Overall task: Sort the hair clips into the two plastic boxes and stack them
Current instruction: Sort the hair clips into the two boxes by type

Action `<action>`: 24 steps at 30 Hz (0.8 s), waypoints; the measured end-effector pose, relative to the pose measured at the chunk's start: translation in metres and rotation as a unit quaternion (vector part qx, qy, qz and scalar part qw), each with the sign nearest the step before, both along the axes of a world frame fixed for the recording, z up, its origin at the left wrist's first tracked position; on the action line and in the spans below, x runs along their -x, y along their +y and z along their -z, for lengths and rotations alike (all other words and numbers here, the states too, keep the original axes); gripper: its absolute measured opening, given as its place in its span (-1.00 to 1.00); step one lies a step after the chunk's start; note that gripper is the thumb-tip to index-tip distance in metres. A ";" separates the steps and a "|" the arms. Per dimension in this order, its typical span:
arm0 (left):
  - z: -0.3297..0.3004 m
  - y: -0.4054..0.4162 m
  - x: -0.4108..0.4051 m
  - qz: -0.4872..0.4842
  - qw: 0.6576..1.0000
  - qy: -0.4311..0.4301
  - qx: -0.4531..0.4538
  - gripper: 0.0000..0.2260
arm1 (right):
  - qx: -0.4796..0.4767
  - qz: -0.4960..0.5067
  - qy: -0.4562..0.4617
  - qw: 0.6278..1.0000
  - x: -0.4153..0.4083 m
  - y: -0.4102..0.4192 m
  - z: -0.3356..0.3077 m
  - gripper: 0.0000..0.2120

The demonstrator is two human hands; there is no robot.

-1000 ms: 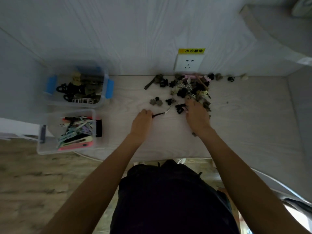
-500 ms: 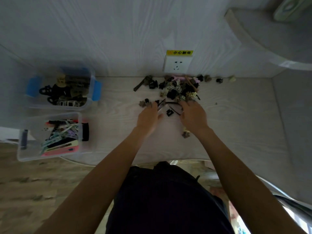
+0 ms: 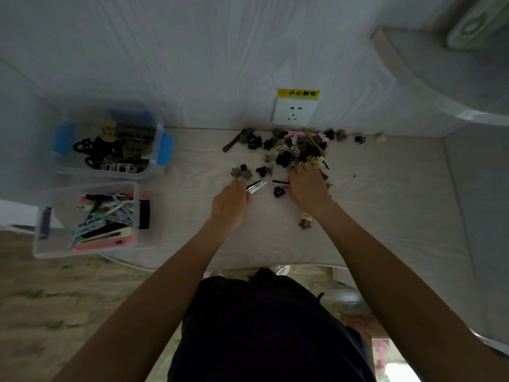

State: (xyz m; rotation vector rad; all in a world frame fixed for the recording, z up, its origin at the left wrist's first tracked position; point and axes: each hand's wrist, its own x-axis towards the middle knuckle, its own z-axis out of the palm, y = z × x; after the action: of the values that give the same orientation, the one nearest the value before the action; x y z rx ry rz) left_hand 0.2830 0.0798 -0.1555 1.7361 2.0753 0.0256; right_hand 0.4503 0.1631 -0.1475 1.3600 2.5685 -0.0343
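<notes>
Pale wood-grain wall (image 3: 192,51) behind, same pale grain on the table (image 3: 385,216), brown floor (image 3: 41,299) below its near-left corner. On the wall at the table's far edge, a white socket (image 3: 294,114) topped by a yellow label (image 3: 298,92) with black Chinese characters, too small to read surely. At the far-left corner, a clear box with blue latches (image 3: 162,146) holding dark and olive claw clips; just nearer, overhanging the left edge, a second clear box (image 3: 44,244) full of flat clips in pink, mint, lilac and black. Along the far edge below the socket, a loose pile of hair clips (image 3: 292,153), mostly black and brown claws with a pink one and some cream ones, a few strays trailing toward the right. Left hand (image 3: 228,205) near the table's middle, fingers curled, pinching a silver flat clip (image 3: 256,186) that points right. Right hand (image 3: 308,188) resting at the pile's near side, fingers bent into the clips, whether grasping one cannot tell. Small black claw clip (image 3: 278,192) between the hands, a brown flower clip (image 3: 305,223) beside the right wrist
</notes>
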 end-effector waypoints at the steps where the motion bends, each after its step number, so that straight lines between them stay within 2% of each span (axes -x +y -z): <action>1: 0.000 -0.002 0.001 -0.004 1.000 -0.006 -0.002 -0.73 | -0.007 -0.009 -0.007 1.000 0.001 -0.002 0.000 -0.71; 4: -0.004 -0.006 0.007 -0.022 0.999 -0.028 -0.003 -0.73 | -0.036 -0.013 0.027 0.999 0.002 -0.004 -0.002 -0.74; 6: -0.009 -0.007 0.013 -0.042 0.998 -0.047 -0.004 -0.72 | -0.041 0.050 0.106 0.992 0.005 -0.001 -0.007 -0.83; 7: -0.013 -0.008 0.018 -0.051 0.997 -0.060 -0.013 -0.72 | -0.025 0.099 0.161 0.982 0.007 0.000 -0.012 -0.87; 9: -0.023 -0.012 0.024 -0.066 0.992 -0.099 -0.045 -0.72 | 0.024 0.204 0.288 0.935 0.011 0.001 -0.025 -0.82; 11: -0.039 -0.017 0.031 -0.082 0.982 -0.148 -0.086 -0.72 | 0.091 0.286 0.414 0.859 0.015 -0.002 -0.039 -0.82; 14: -0.072 -0.033 0.051 -0.114 0.960 -0.210 -0.148 -0.78 | 0.225 0.395 0.566 0.688 0.032 -0.015 -0.054 -0.81; 16: -0.094 -0.051 0.076 -0.096 0.960 -0.200 -0.171 -0.82 | 0.316 0.436 0.601 0.590 0.051 -0.030 -0.060 -0.78; 17: -0.101 -0.061 0.091 -0.075 0.967 -0.178 -0.167 -0.81 | 0.355 0.438 0.604 0.564 0.061 -0.039 -0.062 -0.76; 19: -0.109 -0.078 0.120 -0.041 0.981 -0.124 -0.145 -0.78 | 0.412 0.417 0.598 0.546 0.079 -0.055 -0.063 -0.77; 20: -0.109 -0.090 0.139 -0.034 0.985 -0.100 -0.139 -0.77 | 0.435 0.398 0.592 0.550 0.093 -0.063 -0.064 -0.79; 24: -0.092 -0.129 0.203 -0.010 0.991 -0.030 -0.130 -0.71 | 0.474 0.310 0.562 0.603 0.143 -0.088 -0.076 -0.83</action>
State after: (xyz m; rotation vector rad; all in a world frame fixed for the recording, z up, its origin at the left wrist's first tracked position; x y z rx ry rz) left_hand 0.0801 -0.0495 -0.0632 1.8360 2.1213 0.3653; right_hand 0.3077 0.0751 -0.0713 1.7801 1.6199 -2.6174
